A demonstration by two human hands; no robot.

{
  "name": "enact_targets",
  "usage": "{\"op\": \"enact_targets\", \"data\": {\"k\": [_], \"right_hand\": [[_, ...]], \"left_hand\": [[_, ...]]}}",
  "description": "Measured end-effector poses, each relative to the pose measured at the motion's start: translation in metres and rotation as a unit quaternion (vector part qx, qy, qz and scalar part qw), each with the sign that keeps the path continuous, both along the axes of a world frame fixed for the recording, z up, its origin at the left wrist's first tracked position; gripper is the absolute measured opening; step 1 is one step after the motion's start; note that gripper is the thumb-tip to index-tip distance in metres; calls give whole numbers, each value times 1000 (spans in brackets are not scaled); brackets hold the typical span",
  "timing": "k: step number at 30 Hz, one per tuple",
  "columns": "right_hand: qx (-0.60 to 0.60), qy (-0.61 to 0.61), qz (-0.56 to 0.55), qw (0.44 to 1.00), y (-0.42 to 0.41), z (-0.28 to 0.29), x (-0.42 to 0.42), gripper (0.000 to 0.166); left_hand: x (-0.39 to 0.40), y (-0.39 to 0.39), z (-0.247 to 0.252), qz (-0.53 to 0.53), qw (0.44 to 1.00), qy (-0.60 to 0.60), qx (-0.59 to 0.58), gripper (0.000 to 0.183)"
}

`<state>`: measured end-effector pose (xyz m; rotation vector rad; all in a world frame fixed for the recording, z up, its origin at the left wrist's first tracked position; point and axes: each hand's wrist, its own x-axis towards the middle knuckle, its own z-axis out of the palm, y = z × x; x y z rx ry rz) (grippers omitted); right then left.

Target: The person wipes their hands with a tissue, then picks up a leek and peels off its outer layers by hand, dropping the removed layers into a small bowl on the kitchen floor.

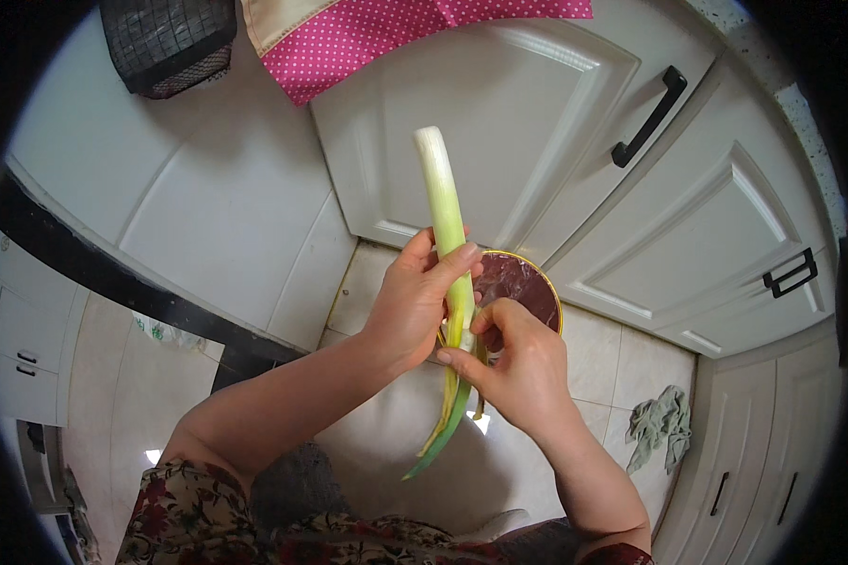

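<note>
A thick stalk of leek or large green onion point(444, 191) points away from me, its white end at the top and its green and yellowed leaves hanging toward me. Around its middle, my left hand point(417, 304) is closed, thumb on top. Lower down, my right hand point(519, 360) pinches the leafy part between thumb and fingers. A withered strip of leaf hangs beside that hand. Beneath both hands stands a round bin point(560, 304) with a yellow rim and a dark reddish plastic lining, partly hidden by the hands.
White cabinet doors point(480, 127) with black handles rise behind the bin. A pink dotted cloth point(396, 42) and a black mesh basket point(173, 42) are at the top. A crumpled grey-green cloth point(661, 427) lies on the tiled floor at right, and a plastic bag point(166, 330) at left.
</note>
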<state>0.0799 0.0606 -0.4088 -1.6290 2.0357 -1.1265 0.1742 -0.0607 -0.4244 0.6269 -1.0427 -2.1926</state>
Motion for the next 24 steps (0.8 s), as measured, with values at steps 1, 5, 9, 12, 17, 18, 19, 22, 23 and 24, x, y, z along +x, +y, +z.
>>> {"op": "enact_targets", "data": {"k": [1, 5, 9, 12, 17, 18, 19, 22, 23, 24], "right_hand": [[-15, 89, -10, 996, -1, 1, 3, 34], [-27, 62, -46, 997, -3, -11, -8, 23], [-4, -69, -47, 996, -3, -16, -29, 14], [18, -114, -54, 992, -3, -17, -33, 10], [67, -156, 18, 985, 3, -8, -47, 12], [94, -162, 54, 981, 6, -2, -58, 14], [137, -151, 69, 977, 12, 11, -73, 14], [164, -229, -36, 959, 57, 16, -124, 23], [250, -203, -71, 944, 84, 13, -146, 29], [278, -212, -119, 929, 122, -7, -167, 35]], "left_hand": [[0, 1, 1, 1, 1000, -12, -7, 34], [3, -2, 2, -22, 999, -43, 2, 40], [6, -8, 3, -102, 994, -9, 44, 45], [4, -5, 0, -99, 995, -11, 10, 48], [-1, -6, -6, -85, 995, -4, -42, 48], [1, -6, -4, -79, 996, -4, -45, 47], [2, -6, -2, -75, 996, -1, -48, 47], [5, -4, 3, -71, 995, -26, -59, 48], [5, -3, 1, -81, 994, -32, -63, 49], [5, -4, 2, -91, 993, -35, -70, 50]]}}
